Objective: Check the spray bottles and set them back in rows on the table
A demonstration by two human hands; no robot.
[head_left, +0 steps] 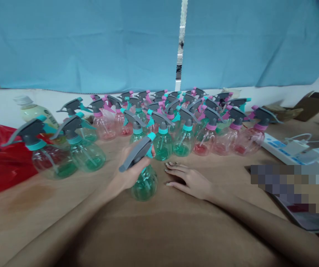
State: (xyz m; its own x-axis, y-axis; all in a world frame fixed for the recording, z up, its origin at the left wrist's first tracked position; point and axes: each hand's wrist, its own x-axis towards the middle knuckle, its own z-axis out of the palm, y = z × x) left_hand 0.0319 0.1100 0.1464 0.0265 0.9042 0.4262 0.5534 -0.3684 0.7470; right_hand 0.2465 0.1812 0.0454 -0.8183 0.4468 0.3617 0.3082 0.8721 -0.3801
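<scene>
My left hand (131, 168) is wrapped round the neck of a green spray bottle (145, 185) with a grey and turquoise trigger head. The bottle tilts a little, and my fingers partly hide its collar. To the right of it, my right hand (190, 180) lies on the brown table (159, 230), fingers stretched out and holding nothing. Just beyond both hands stand a green spray bottle (163, 144) and another green one (182, 142). A pink spray bottle (204, 140) is beside them. Two more green bottles, one being the nearer spray bottle (88, 155), stand to the left.
Behind stand several rows of pink and green spray bottles. A red plastic bag (6, 167) and a white-capped bottle (37, 113) are at the left. On the right are a power strip (276, 148) with plugs, a dark flat device (301, 213) and a cardboard box (313, 105).
</scene>
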